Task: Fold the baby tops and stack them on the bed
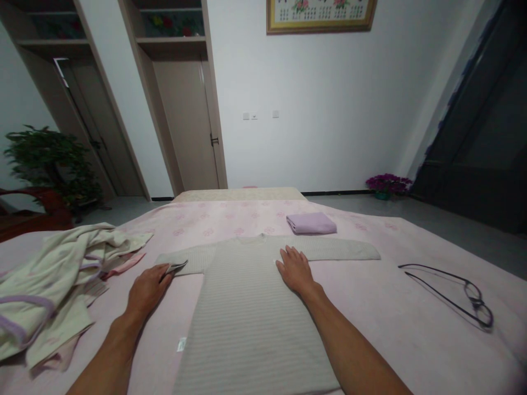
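A light grey, finely striped long-sleeved shirt (247, 312) lies spread flat, its neckline away from me and both sleeves stretched out sideways. My left hand (150, 288) pinches the cuff end of the left-side sleeve, where a bit of fabric is folded up at the fingertips. My right hand (295, 269) rests flat on the shirt near the right-side shoulder, fingers extended and holding nothing. A small white tag (181, 344) sticks out at the shirt's left edge. The shirt's lower hem partly runs out of view.
A folded lilac cloth (312, 223) sits beyond the right sleeve. Black-framed glasses (473, 302) lie at the right on the pink bedspread (411, 329). Crumpled cream clothes with purple trim (61, 274) are heaped at the left. A wooden armchair (49, 208) stands past the left edge.
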Demonstrator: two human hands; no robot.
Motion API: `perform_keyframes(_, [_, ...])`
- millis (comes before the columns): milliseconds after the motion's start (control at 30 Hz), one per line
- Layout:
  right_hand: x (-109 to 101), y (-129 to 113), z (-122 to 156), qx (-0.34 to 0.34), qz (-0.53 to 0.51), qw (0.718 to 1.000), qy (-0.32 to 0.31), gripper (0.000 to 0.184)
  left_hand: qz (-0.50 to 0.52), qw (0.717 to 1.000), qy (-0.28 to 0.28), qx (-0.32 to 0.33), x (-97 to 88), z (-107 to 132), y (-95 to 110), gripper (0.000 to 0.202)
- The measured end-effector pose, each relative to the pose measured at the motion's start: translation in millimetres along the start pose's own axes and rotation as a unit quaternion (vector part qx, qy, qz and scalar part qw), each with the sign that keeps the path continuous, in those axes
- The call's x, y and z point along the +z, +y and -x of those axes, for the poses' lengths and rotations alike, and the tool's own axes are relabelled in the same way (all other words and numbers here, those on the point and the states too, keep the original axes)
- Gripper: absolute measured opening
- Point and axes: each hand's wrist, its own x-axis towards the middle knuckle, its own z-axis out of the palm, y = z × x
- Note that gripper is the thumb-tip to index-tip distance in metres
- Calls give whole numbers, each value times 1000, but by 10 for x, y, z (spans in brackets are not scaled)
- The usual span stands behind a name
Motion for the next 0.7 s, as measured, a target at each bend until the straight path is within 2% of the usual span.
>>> perform_keyframes(133, [10, 2, -2, 0, -2, 1000, 3, 56, 0, 1000, 22, 12, 23, 9, 10, 47])
perform_keyframes(233, [34, 7, -8, -2, -1, 1000, 5, 56, -7, 999, 32, -22, -24, 25, 74, 47])
perform_keyframes(367, [40, 6, -7, -5, 2, 1000, 15, 55, 0, 989, 119, -88, -141, 36, 278, 50])
perform_keyframes(433, [9, -14, 3, -16, 2, 999, 30, 50, 44, 982, 156, -99, -196, 37, 448, 50])
perform_keyframes(533, [-64, -101, 35, -68, -32, 995, 61, 39, 150, 966, 177, -116, -249, 51, 794, 46])
perform_keyframes(633, [-114, -276, 83, -107, -166, 979, 48, 35, 269, 945, 168, -83, -256, 105, 1183, 42])
perform_keyframes(700, [-122, -431, 125, -112, -305, 946, -6, 35, 328, 933, 145, -28, -237, 162, 1405, 38])
